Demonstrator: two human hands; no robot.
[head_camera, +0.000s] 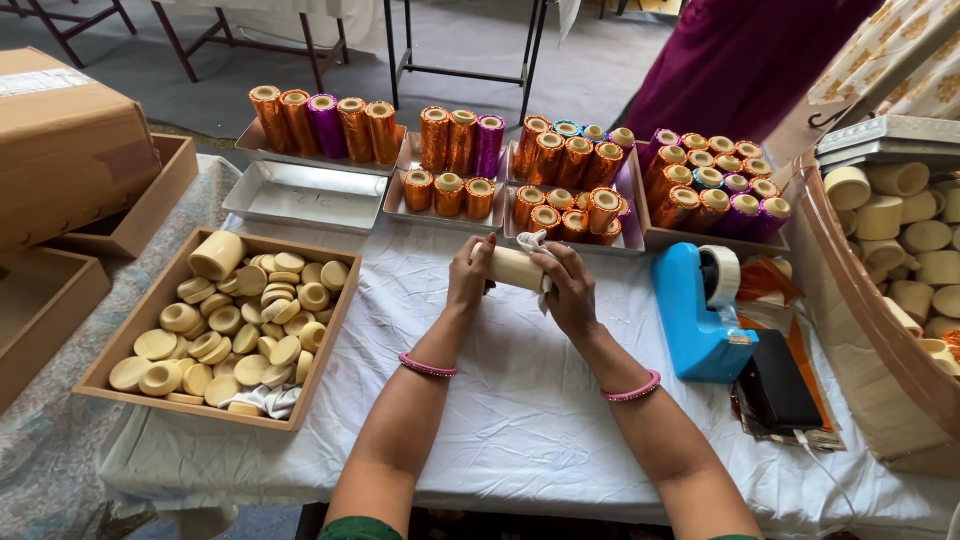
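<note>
Left hand (470, 272) and right hand (572, 290) are gripping a cream cylinder (516, 268), fingers curled closed around its ends, just left of the blue tape dispenser (700, 312). Right is pressing a white cloth (535, 243); best wiping evenly while rotating, keeping the grip firm.

This is a small hand-packing workshop. A counter (520, 400) draped in white cloth carries metal trays (305, 195) lined with rows of foil-wrapped rolls (325, 125) in orange and purple. A wooden box (125, 345) holds loose cream-coloured discs (240, 330), and a plastic tub (850, 300) at the right is heaped with bare cream cylinders (915, 240). A blue tape dispenser (700, 310) stands near foil sheets (765, 280); cardboard cartons (65, 140) sit at the left.
</note>
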